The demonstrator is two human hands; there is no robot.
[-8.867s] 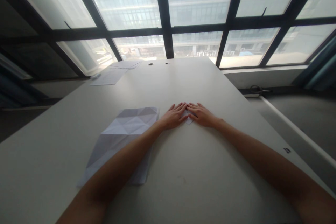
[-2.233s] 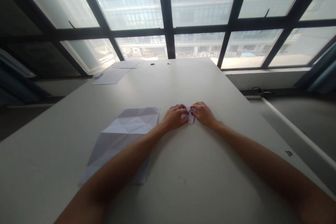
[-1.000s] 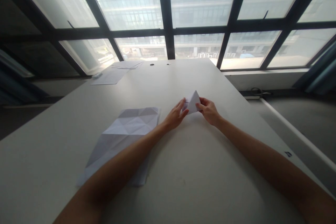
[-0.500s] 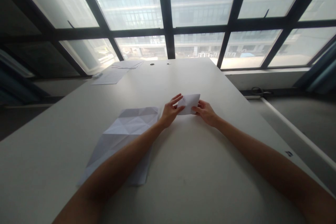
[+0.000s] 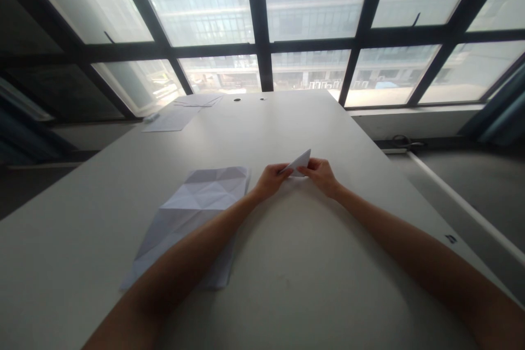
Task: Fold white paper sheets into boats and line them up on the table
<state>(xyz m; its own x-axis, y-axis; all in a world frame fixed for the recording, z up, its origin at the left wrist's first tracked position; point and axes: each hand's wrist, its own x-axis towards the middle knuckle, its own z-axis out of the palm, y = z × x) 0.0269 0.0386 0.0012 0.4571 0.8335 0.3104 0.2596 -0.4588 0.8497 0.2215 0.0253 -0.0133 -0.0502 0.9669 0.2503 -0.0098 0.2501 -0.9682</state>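
Between my two hands, just above the white table, is a small folded piece of white paper that shows as a triangle with its point up to the right. My left hand is closed on its left corner, thumb along the lower edge. Closed on the right side, my right hand has its thumb pressed on the near face and its fingers behind. The far side of the paper is hidden. Creased white sheets lie on the table left of my hands, partly under my left forearm.
More white sheets rest at the table's far left corner. A round hole pierces the tabletop near its far edge. A small dark mark is by the right edge. Dark-framed windows stand behind the table.
The paper has gone from a four-sided shape to a triangle, its upper left part folded down. My left hand's raised fingers have closed onto it.
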